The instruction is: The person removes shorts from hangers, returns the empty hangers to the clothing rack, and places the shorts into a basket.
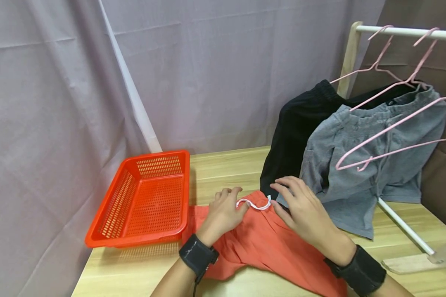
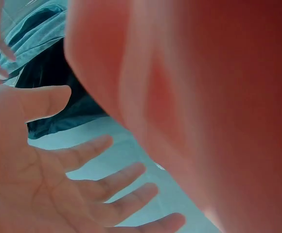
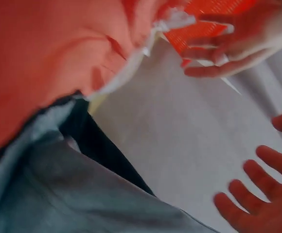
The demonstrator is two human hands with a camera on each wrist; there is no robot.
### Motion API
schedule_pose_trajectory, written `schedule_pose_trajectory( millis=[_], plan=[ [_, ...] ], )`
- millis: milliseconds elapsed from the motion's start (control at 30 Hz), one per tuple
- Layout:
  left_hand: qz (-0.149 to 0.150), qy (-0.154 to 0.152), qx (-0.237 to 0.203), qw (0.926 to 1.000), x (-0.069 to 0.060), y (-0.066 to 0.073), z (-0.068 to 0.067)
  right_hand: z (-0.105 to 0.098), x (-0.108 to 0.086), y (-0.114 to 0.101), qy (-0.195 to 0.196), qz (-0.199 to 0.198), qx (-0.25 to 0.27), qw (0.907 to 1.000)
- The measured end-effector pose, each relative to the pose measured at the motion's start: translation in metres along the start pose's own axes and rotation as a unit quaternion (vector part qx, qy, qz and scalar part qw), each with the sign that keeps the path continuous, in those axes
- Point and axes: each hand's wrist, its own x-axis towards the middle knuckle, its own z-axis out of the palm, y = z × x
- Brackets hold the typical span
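Note:
A pair of orange-red shorts [image 1: 260, 243] with a white drawstring [image 1: 258, 205] lies on the wooden table, its waistband toward the back. Over the waistband's left part is my left hand [image 1: 223, 214], fingers spread and relaxed. My right hand [image 1: 306, 210] hovers by the waistband's right end, thumb and fingers apart. In the left wrist view the left palm [image 2: 29, 179] shows nothing in it, and the orange cloth [image 2: 219, 97] is close and blurred. The right fingers [image 3: 260, 182] hold nothing in the right wrist view. Whether the left fingertips touch the cloth, I cannot tell.
A red plastic basket [image 1: 156, 202] stands left of the shorts. On the right, a rack [image 1: 412, 32] carries grey shorts [image 1: 360, 165] and a black garment [image 1: 297, 123] on pink hangers, close to my right hand. Another pink hanger [image 1: 390, 128] hangs in front. A curtain [image 1: 215, 82] stands behind.

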Motion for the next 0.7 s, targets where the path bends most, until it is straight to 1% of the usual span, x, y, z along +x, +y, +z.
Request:
schedule_pose_trajectory(
  millis=[67, 133, 200, 267, 367, 467, 567, 600, 633, 700],
  plan=[
    [-0.008, -0.012, 0.014, 0.9998, 0.001, 0.000, 0.001, 0.008, -0.002, 0.001, -0.036, 0.025, -0.004, 0.9990],
    [-0.015, -0.021, 0.032, 0.9991, 0.002, -0.001, 0.002, 0.015, -0.004, 0.002, -0.080, 0.053, -0.008, 0.9954],
    [-0.024, -0.026, 0.046, 0.9983, 0.002, -0.002, 0.004, 0.022, -0.005, 0.002, -0.123, 0.080, -0.009, 0.9891],
    [-0.034, -0.029, 0.059, 0.9972, 0.003, -0.004, 0.005, 0.028, -0.006, 0.002, -0.167, 0.102, -0.009, 0.9807],
    [-0.055, -0.044, 0.071, 0.9950, 0.002, -0.005, 0.008, 0.033, -0.010, 0.002, -0.231, 0.134, -0.004, 0.9637],
    [-0.084, -0.068, 0.080, 0.9909, -0.001, -0.005, 0.011, 0.037, -0.014, 0.000, -0.297, 0.173, 0.006, 0.9392],
    [-0.108, -0.088, 0.085, 0.9866, -0.005, -0.006, 0.012, 0.041, -0.018, 0.000, -0.346, 0.203, 0.016, 0.9161],
    [-0.113, -0.091, 0.086, 0.9857, -0.006, -0.006, 0.013, 0.043, -0.019, 0.000, -0.356, 0.210, 0.019, 0.9103],
    [-0.115, -0.091, 0.087, 0.9853, -0.007, -0.007, 0.013, 0.044, -0.020, 0.000, -0.363, 0.215, 0.021, 0.9064],
    [-0.115, -0.092, 0.092, 0.9848, -0.009, -0.008, 0.014, 0.046, -0.022, 0.000, -0.373, 0.221, 0.025, 0.9006]
  ],
)
